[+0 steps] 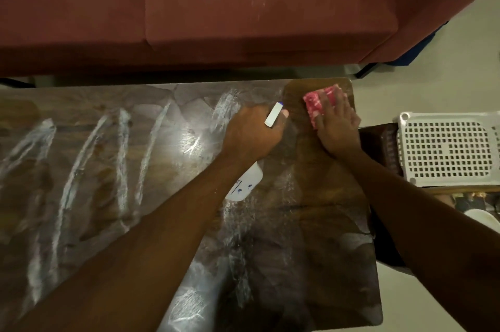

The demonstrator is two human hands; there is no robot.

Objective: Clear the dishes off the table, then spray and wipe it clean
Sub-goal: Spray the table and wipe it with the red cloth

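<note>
A dark wooden table (332, 250) fills the lower view, streaked with white foamy spray lines across its left and middle. My left hand (251, 131) grips a white spray bottle (247, 182); its white nozzle with a blue tip sticks out above my thumb, and its body shows under my wrist. At the table's far right corner my right hand (336, 120) presses flat on a folded pink cloth (315, 104). The wood around the cloth looks free of streaks. No dishes are on the table.
A dark red sofa (216, 12) runs along the table's far side. To the right stands a white perforated plastic basket (446, 150) on a lower surface, with a white bowl (481, 219) just below it. Pale floor lies beyond the table's right edge.
</note>
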